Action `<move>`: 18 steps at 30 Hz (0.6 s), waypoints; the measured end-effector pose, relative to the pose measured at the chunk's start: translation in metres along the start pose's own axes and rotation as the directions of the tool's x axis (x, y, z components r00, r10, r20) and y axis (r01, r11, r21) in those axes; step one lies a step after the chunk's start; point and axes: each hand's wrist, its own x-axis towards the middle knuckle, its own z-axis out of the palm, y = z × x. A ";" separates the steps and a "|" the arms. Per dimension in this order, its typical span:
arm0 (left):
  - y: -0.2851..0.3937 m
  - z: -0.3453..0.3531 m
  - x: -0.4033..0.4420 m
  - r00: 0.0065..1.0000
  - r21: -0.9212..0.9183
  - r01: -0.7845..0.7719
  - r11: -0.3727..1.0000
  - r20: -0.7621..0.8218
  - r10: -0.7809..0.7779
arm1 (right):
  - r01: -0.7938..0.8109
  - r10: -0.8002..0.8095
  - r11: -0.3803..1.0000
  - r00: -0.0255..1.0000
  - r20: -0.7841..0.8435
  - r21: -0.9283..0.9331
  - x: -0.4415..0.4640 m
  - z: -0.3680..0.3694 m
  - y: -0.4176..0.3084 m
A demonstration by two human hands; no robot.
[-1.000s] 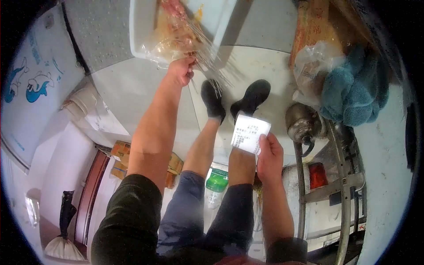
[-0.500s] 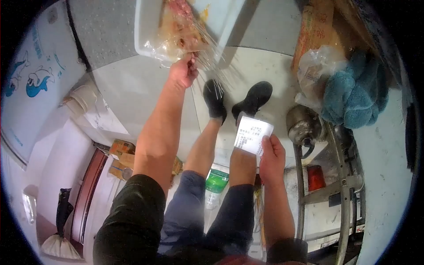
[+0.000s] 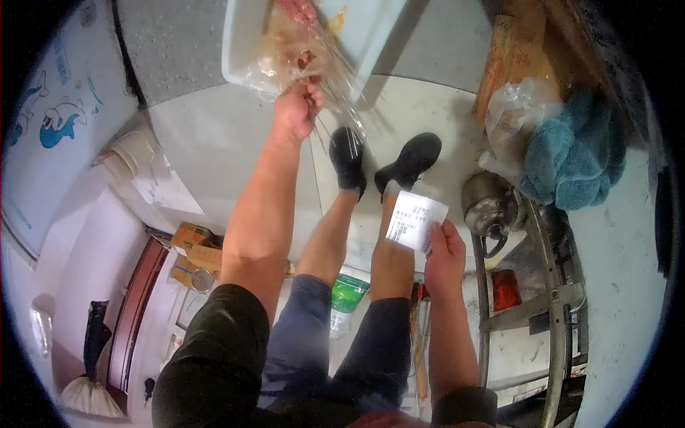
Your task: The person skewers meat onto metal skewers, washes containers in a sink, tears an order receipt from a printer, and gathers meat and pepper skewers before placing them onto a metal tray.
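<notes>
My left hand point(image 3: 298, 112) is closed at the lower edge of a clear plastic bag point(image 3: 265, 71), gripping the plastic. Skewered pieces of meat point(image 3: 298, 16) lie in and on the bag, inside a white tray point(image 3: 230, 50) at the top. Thin metal skewers point(image 3: 349, 107) stick out past the tray's near edge, just right of my left hand. Between the thumb and fingers of my right hand point(image 3: 446, 260) is a white printed paper slip point(image 3: 416, 220), held above my shin with its printed side up.
Blue-green cloth gloves point(image 3: 574, 153), another clear bag point(image 3: 517, 110) and cardboard point(image 3: 510, 53) lie at the upper right. Below them are a metal kettle point(image 3: 492, 203) and a metal frame point(image 3: 558, 335). Small cartons point(image 3: 193, 242) stand at the left. My shoes point(image 3: 410, 158) are in the centre.
The tray has shifted slightly right in view. My left hand still grips at the bag's edge, and the bag is creased differently. My right hand and the slip have moved slightly right and down.
</notes>
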 end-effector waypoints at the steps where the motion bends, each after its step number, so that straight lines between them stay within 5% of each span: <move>1: 0.003 0.005 -0.005 1.000 -0.019 0.003 1.000 -0.003 -0.003 | 0.012 -0.012 1.000 1.000 0.000 0.015 0.000 0.000 0.001; 4: 0.006 0.014 -0.022 0.996 -0.041 -0.057 0.998 -0.070 0.054 | 0.022 -0.022 1.000 0.999 0.036 0.012 -0.003 0.001 -0.004; 10: -0.019 -0.007 -0.004 0.936 0.464 -0.236 0.854 -0.129 0.328 | 0.027 -0.027 1.000 1.000 0.010 -0.016 -0.003 0.003 -0.005; 14: -0.018 -0.003 -0.006 0.951 0.066 -0.277 0.959 -0.126 0.284 | 0.021 -0.022 0.994 1.000 -0.007 -0.104 -0.004 0.000 -0.005; 17: -0.018 -0.007 0.007 0.881 0.293 -0.324 0.900 -0.254 0.400 | 0.033 -0.035 0.999 0.998 -0.046 -0.043 0.000 0.001 0.004; 18: -0.019 -0.012 0.005 0.919 0.190 -0.301 0.934 -0.203 0.338 | 0.020 -0.022 0.999 0.999 -0.033 -0.049 -0.002 0.000 0.001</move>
